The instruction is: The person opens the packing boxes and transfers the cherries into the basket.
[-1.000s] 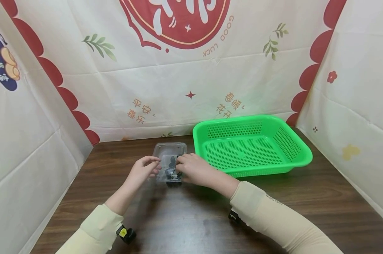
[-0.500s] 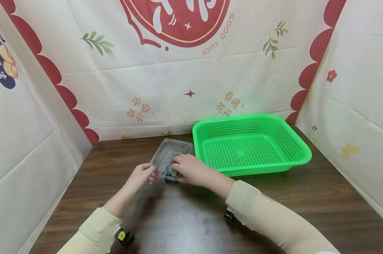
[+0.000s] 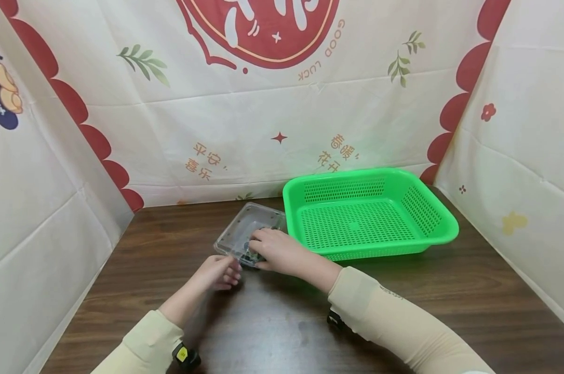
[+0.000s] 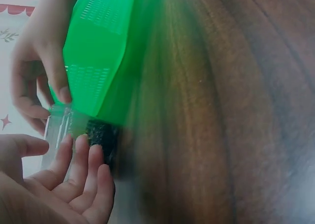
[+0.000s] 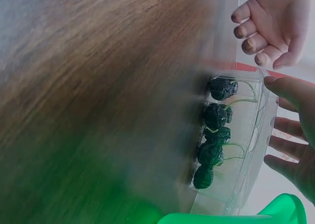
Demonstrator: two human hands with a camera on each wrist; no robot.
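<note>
**Clear box of dark items held beside the green basket**

A clear plastic box (image 3: 250, 235) lies on the dark wood tabletop (image 3: 282, 322), tilted, its far corner just beside the near-left wall of the green basket (image 3: 431, 244); the right-wrist view shows a row of dark round items (image 5: 214, 138) with thin pale stems inside the box; what they are cannot be told.

The right hand (image 3: 277, 252) rests over the near right part of the box, fingers spread along its clear side, touching it; whether the thumb grips underneath is not visible.

The left hand (image 3: 218, 271) sits on the tabletop just at the near-left corner of the box, fingers loosely curled, tips close to the box edge; the left-wrist view shows them near the plastic with nothing held.

Both forearms wear pale sleeves (image 3: 385, 317); printed cloth (image 3: 263, 114) hangs behind.
</note>
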